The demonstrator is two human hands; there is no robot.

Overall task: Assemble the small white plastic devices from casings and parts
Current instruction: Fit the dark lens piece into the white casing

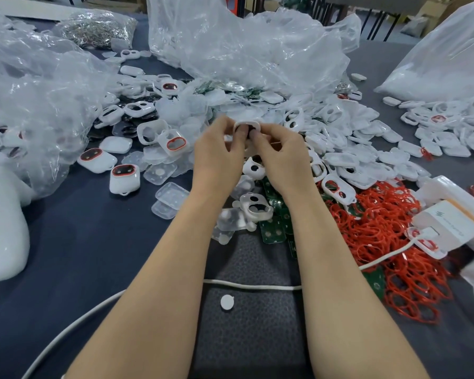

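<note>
From the head camera, your left hand (219,151) and right hand (281,155) both pinch one white casing (247,125), held just above the heap of parts, with your thumbs at its dark opening. You seem to be seating an insert, though your fingers hide it. Next, press evenly, then probably reach for the red rings (381,231) on your right.

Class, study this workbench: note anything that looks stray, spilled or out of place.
One small white disc lies alone on the dark mat, apart from the heaps. At the right, red rings sprawl in a tangle over green circuit boards.
</note>
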